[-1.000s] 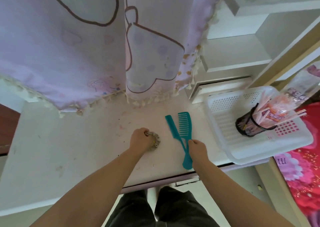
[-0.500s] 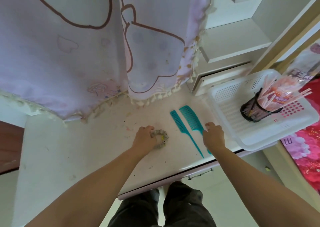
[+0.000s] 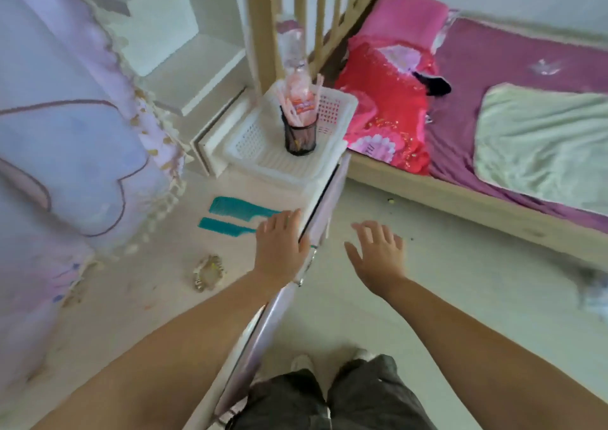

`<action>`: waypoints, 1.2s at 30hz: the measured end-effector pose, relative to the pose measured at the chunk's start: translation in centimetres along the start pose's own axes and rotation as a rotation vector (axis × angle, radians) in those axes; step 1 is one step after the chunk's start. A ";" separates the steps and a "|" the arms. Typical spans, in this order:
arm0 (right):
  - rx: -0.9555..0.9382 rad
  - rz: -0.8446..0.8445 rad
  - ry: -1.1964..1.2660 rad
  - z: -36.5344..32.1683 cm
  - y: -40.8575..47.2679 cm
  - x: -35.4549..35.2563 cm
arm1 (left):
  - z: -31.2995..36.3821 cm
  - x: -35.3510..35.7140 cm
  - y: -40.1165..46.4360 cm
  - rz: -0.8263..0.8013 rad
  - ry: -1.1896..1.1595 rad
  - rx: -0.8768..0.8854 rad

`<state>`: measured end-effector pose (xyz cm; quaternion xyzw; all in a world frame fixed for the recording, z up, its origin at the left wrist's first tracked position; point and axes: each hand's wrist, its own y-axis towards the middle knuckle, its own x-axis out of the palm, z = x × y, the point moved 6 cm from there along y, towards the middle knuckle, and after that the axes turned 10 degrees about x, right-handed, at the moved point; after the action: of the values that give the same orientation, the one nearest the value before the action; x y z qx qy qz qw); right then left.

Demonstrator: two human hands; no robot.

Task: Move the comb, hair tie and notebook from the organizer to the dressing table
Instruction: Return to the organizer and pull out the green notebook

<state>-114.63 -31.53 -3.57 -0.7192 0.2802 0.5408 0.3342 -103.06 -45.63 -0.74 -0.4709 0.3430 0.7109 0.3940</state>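
Head view shows our left hand point(image 3: 281, 244) flat and open over the front edge of the dressing table point(image 3: 141, 304), fingers spread, holding nothing, its fingertips over the handle ends of the two teal combs point(image 3: 230, 217). Our right hand point(image 3: 378, 252) is open too, palm down, empty, in the air over the pale floor point(image 3: 444, 298) beside the table. The combs are thin flat plastic with fine teeth and lie side by side on the matte, stained white tabletop. The hair tie point(image 3: 209, 271), a small crumpled ring of soft fabric, lies alone near our left forearm. Half a second ago the left hand was closed on the hair tie and the right hand touched the combs; now both hands are off them, and the view has turned to the right, so a bed point(image 3: 526, 51) with purple sheet and red blanket appears. The white perforated plastic organizer point(image 3: 250, 140) sits at the table corner beyond the combs, with a dark mesh cup point(image 3: 301, 138) of pink sticks inside; we see no notebook. A lilac fringed cloth point(image 3: 65, 133) hangs at the left. Between the table edge and the wooden bed frame the floor is open.
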 end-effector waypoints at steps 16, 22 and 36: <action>1.168 0.048 0.148 40.8 -45.1 3.4 | 50.8 21.4 -16.6 -0.528 0.163 1.165; 1.500 0.076 0.203 50.1 -62.1 4.7 | 67.8 25.5 -30.2 -0.634 0.093 1.474; 1.987 0.298 0.278 79.3 -84.5 1.8 | 108.8 34.9 -47.7 -0.625 0.012 1.943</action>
<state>-96.43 82.90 -5.50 -0.1299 0.7266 0.0108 0.6746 -112.97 77.72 -4.18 -0.0196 0.6354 -0.0119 0.7719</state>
